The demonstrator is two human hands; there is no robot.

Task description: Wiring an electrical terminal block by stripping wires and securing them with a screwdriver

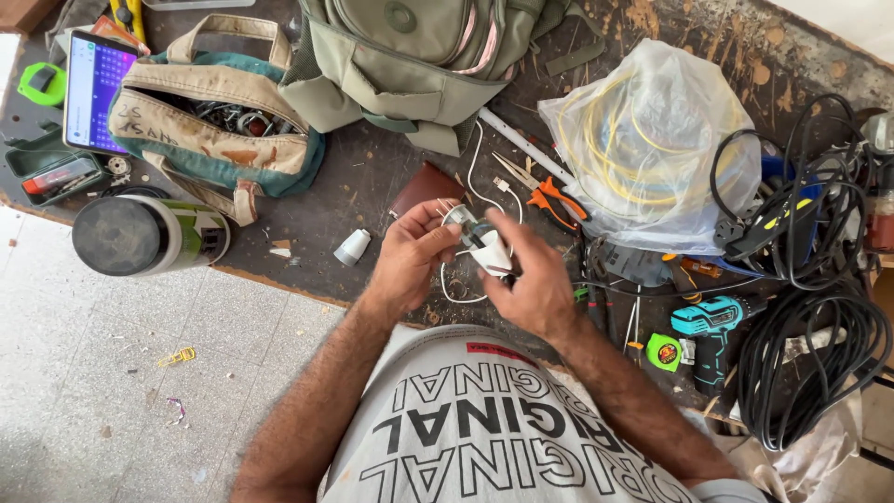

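Note:
Over the near edge of a dark, scuffed workbench (354,177), both hands work on one small white electrical plug (488,248) with a white cable (477,172) running from it toward the back. My left hand (410,256) pinches its metal end from the left. My right hand (533,279) closes on the white body from the right. A small white plastic cap (352,247) lies on the bench just left of my left hand. Orange-handled pliers (551,197) lie just beyond the hands.
A tan tool bag (200,130), an olive backpack (410,56), a lit phone (96,86), a dark-lidded can (140,235), a clear bag of yellow wire (647,140), black cable coils (819,307), a teal drill (712,326) and a brown wallet (424,186) crowd the bench.

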